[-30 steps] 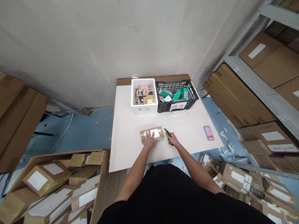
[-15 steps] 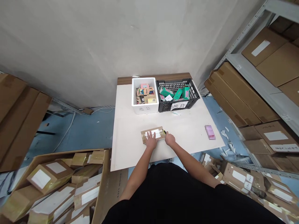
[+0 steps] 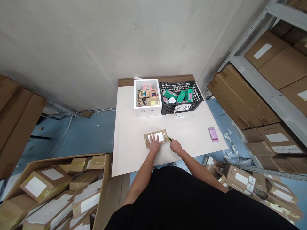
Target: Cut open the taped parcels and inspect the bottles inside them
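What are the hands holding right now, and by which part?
The right hand grips the yellow-and-black cutter by its handle, front end poking out toward the carton. The left hand lies spread on the carton's top, not wrapped around it.

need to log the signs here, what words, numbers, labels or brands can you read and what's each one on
"换货": paper sign on the black crate
"退货" probably, blurred: handwriting on the white box
Too small or blurred to read: the small parcel label, shelf tag, shelf carton writing, floor-level cardboard print, packets in the white box
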Available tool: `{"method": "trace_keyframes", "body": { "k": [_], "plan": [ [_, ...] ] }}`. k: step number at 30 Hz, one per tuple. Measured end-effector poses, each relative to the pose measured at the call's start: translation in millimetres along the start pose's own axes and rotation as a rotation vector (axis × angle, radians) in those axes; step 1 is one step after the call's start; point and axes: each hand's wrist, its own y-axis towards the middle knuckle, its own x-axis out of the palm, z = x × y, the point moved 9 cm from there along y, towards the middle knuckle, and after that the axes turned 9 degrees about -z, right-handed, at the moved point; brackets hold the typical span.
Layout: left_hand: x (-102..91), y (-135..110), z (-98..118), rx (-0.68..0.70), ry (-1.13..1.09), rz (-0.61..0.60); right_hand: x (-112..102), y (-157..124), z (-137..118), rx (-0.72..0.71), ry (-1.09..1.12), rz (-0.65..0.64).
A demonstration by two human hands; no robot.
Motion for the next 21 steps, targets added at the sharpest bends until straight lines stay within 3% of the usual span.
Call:
{"method": "trace_keyframes", "body": {
  "k": [3,7,10,12,16,19,21],
  "plan": [
    [-9.8,-2.8,0.0,0.007,-0.003,0.013,-1.3,-3.5,9.3,-0.015,0.031,-0.003],
    [-37.1,-0.9,-8.5,0.078,-0.014,0.042,-11.9,-3.3,20.2,-0.077,0.279,0.142],
    [-59.9,1.9,-22.9,0.104,-0.025,0.101,1.2,5.3,19.3,-0.068,0.48,0.201],
    [-64.6,3.3,-29.1,0.102,-0.004,0.103,17.9,15.9,11.0,-0.054,0.56,0.197],
    [-49.2,0.9,-29.4,0.015,0.023,0.027,35.9,43.4,6.5,0.024,0.705,0.206],
    [-24.2,-8.1,-16.5,-0.037,-0.026,-0.058,22.5,62.8,25.1,0.116,0.814,0.273],
    [-6.0,-16.1,1.7,0.03,-0.051,-0.09,8.3,72.8,37.8,0.156,0.841,0.317]
  ]
}}
